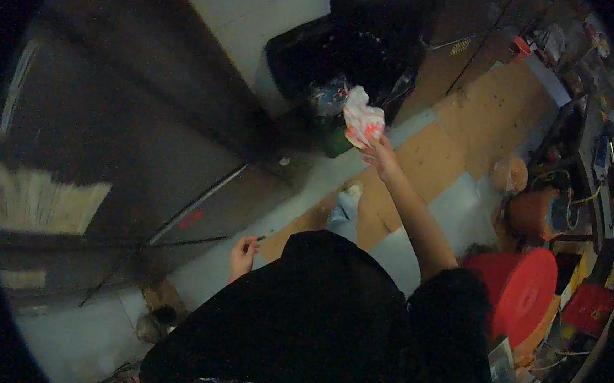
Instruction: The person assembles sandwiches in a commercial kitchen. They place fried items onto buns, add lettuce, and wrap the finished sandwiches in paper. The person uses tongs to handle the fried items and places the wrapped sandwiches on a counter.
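My right hand (381, 156) is stretched out ahead of me and grips a crumpled white cloth or paper (364, 118) with red stains. In the view, that wad overlaps the edge of a dark heap or bag (343, 55), where bits of whitish and blue litter (328, 98) show; whether they touch I cannot tell. Low on my left side, my left hand (243, 257) has its fingers curled around a small thin dark object (261, 237). Only the tip of that object sticks out, too small to name.
Flattened brown cardboard (438, 152) covers part of the grey floor, with my shoe (351, 189) on it. On the left stands a large dark cabinet or rack (132, 99). To my right are a red round stool or drum (526, 297), an orange-brown bucket (532, 212) and a cluttered bench (599, 174).
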Tool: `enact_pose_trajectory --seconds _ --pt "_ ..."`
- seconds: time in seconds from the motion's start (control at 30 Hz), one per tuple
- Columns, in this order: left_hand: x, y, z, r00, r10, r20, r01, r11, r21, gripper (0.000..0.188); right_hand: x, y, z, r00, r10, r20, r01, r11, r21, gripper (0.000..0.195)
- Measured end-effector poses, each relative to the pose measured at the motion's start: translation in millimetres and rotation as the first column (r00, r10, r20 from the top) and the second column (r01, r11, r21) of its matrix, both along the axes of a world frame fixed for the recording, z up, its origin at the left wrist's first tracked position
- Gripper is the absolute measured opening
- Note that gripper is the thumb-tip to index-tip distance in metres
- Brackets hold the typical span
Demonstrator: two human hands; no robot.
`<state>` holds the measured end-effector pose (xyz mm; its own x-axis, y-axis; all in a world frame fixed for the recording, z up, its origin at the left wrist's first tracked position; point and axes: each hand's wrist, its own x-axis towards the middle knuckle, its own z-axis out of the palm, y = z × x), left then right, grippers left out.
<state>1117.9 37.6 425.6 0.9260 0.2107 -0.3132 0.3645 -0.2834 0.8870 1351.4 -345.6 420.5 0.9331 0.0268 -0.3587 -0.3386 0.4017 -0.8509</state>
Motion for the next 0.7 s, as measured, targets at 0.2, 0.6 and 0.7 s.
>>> enact_pose_trajectory --seconds 0.2,0.6,0.7 --pt "270 -188 18 0.966 -0.175 0.189 0.149 0.979 0.142 0.015 163 -97 11 0.963 0.251 0.096 -0.185 0.879 -0.440 0.074" --pt "669 -761 62 0.487 -0.812 0.320 0.806 0.559 0.193 0.032 145 -642 -79 0.783 -0.514 -0.350 0.419 0.852 -0.312 0.032" --pt "754 -889 50 0.526 -0.771 0.359 0.716 0.629 0.302 0.045 157 -771 -140 0.710 -0.550 -0.440 0.497 0.834 -0.239 0.031"
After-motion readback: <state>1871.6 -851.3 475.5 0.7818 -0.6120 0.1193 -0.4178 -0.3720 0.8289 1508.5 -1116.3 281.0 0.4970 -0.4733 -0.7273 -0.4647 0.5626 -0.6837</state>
